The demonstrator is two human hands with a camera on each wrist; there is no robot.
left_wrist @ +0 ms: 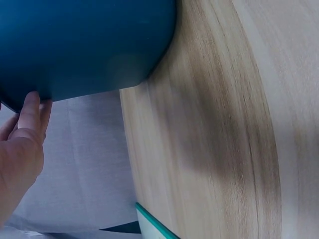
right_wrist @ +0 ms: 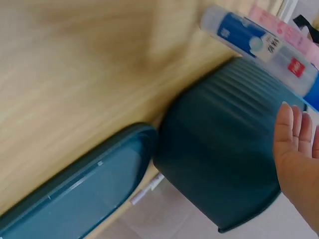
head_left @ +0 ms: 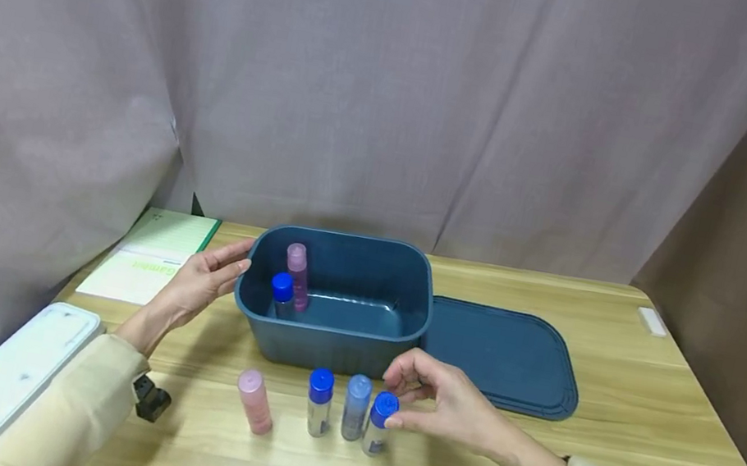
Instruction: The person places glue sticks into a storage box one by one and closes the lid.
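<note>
1. Both wrist views are motion-blurred. The left wrist view shows only the outer wall of the teal bin (left_wrist: 84,45) and part of the left hand (left_wrist: 20,144); what is inside the bin is hidden there.
2. In the right wrist view the bottles are cut off at the top edge, with labels too smeared to read, and the right hand (right_wrist: 299,159) shows only as an edge of palm and fingers.
3. From the head view, the left hand (head_left: 203,282) rests against the bin's (head_left: 332,342) left end, fingers straight and relaxed, gripping nothing.
4. The right hand (head_left: 441,403) reaches across in front of the bin, fingers curled over the blue-capped bottle (head_left: 379,424) at the right end of the row; thumb and fingertips seem to pinch its cap, though the contact is small.
5. That bottle stands upright on the wooden table (head_left: 643,447), just beside a pale-blue-capped bottle (head_left: 355,407).
6. The bin's lid (head_left: 508,361) lies flat to the bin's right.
</note>
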